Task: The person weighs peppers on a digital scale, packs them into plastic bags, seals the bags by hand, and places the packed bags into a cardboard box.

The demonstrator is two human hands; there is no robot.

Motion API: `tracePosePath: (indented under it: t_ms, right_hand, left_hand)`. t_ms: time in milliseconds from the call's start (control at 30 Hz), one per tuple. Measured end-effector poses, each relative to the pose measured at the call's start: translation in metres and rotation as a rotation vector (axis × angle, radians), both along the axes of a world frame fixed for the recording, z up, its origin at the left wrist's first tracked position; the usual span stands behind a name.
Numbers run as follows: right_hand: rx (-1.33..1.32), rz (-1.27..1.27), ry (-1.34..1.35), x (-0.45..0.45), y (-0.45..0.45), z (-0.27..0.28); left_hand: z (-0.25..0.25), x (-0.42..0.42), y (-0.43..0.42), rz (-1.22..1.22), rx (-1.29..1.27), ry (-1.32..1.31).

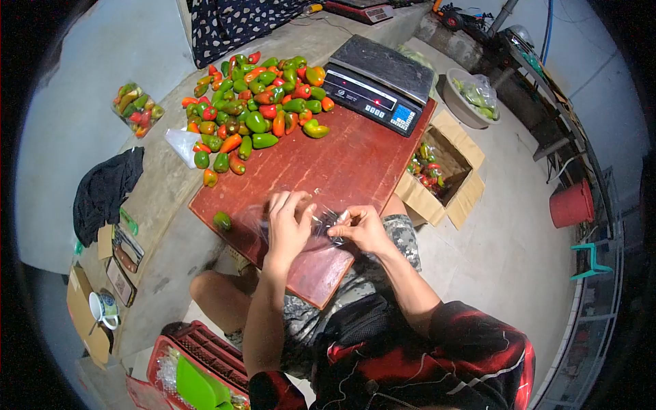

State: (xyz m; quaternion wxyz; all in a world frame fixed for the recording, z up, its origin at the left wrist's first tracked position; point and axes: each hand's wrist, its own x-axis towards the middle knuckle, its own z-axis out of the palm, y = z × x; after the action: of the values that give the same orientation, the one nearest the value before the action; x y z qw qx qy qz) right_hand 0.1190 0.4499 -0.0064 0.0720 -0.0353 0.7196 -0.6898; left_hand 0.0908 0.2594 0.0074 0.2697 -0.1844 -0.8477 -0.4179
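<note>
midway, clear plastic (323, 222) lies between left fingers (292, 199), half-curled, grip unclear, and right fingers (339, 231), pinched on it.

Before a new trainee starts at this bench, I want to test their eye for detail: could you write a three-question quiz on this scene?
1. True or false: clear plastic shows between the left hand and the right hand.
2. What does the open cardboard box hold? A) cups; B) peppers; C) shoes.
3. Short answer: which hand is nearer the lone green pepper on the red table?

Key: 1. True. 2. B. 3. The left hand.
</note>
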Motion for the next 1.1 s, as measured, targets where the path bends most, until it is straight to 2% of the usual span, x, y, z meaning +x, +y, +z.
tracePosePath:
  t_ms: [100, 167, 233, 300, 367, 433, 467, 567, 700, 800, 833, 900, 967, 1033, 1100]
  right_hand:
    - [0.083, -0.048, 0.003, -0.001, 0.003, -0.002]
    - [0.122, -0.059, 0.011, 0.000, 0.003, 0.005]
    - [0.163, -0.072, 0.016, 0.000, 0.003, 0.000]
    - [0.135, -0.111, 0.104, -0.001, 0.003, -0.022]
    - [0.191, -0.070, 0.103, -0.001, 0.005, -0.021]
    - [0.247, -0.032, 0.102, -0.001, 0.006, -0.013]
    - [0.208, 0.047, 0.077, 0.000, 0.006, -0.006]
    - [0.087, 0.137, -0.006, 0.003, 0.003, 0.019]
    - [-0.080, 0.149, -0.034, -0.001, 0.011, 0.005]
    - [-0.057, 0.168, -0.020, 0.001, 0.006, 0.004]
    - [-0.082, 0.179, -0.035, 0.002, 0.002, 0.003]
    - [-0.109, 0.198, -0.042, 0.004, -0.001, 0.006]
    - [-0.058, 0.218, 0.028, 0.005, 0.000, 0.007]
    - [-0.014, 0.209, 0.032, 0.002, 0.010, 0.004]
    - [0.030, 0.199, 0.037, -0.001, 0.013, -0.002]
  left_hand:
    - [0.017, 0.010, 0.004, 0.130, -0.098, 0.091]
    - [0.022, 0.016, 0.008, -0.018, -0.024, 0.048]
    - [0.028, 0.026, 0.015, -0.174, 0.091, -0.384]
    - [0.010, 0.029, 0.023, -0.251, 0.167, -0.452]
    - [-0.003, 0.028, 0.024, -0.326, 0.243, -0.517]
    - [-0.006, 0.026, 0.021, -0.468, 0.457, -0.808]
    - [0.002, 0.026, 0.017, -0.482, 0.408, -0.857]
    - [0.000, 0.024, 0.014, -0.432, 0.291, -0.754]
    - [-0.001, 0.020, 0.003, -0.416, 0.379, -0.780]
    - [0.015, 0.026, 0.007, -0.577, 0.547, -0.905]
    - [0.010, 0.027, 0.008, -0.577, 0.547, -0.906]
    - [-0.001, 0.026, 0.009, -0.722, 0.616, -1.086]
    - [0.010, 0.027, 0.006, -0.708, 0.606, -1.123]
    - [0.017, 0.026, 0.003, -0.572, 0.374, -1.002]
    - [0.014, 0.025, 0.004, -0.562, 0.370, -0.972]
